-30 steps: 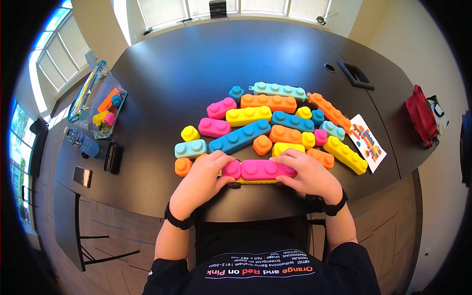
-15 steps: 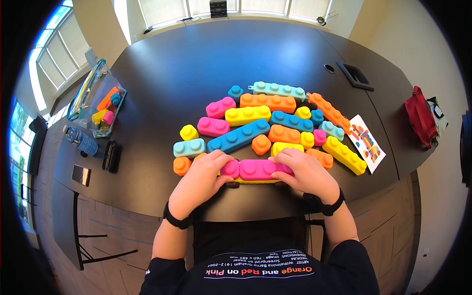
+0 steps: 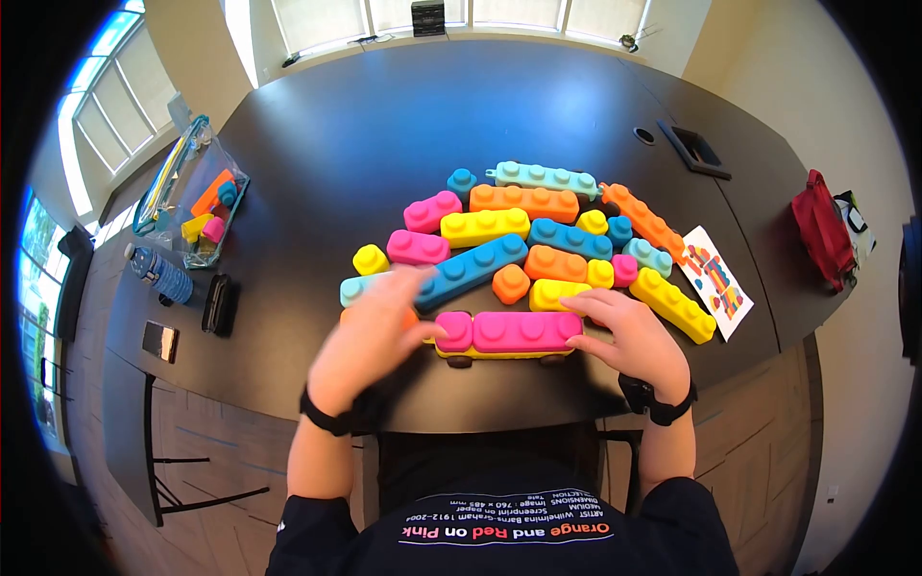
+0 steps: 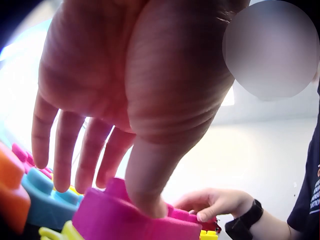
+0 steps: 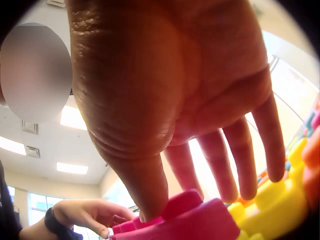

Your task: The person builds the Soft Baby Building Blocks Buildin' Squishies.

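A long pink block and a short pink block sit end to end on a yellow wheeled base, close to the table's front edge. My left hand, blurred in the head view, is lifted off at the left end. Its fingers are spread, and its thumb overlaps the pink block in the left wrist view. At the right end my right hand has its thumb tip against the long pink block, with the other fingers extended over the row behind.
Rows of coloured blocks, including a long blue block, lie just beyond the hands. A printed picture card is at right, near a red bag. On the left are a clear bag, a water bottle, a black case and a phone.
Both hands have loosened from the pink blocks. The left has moved off to the left; the right has slid slightly right, uncovering the long pink block's right end. The blocks stay nearly where they were.
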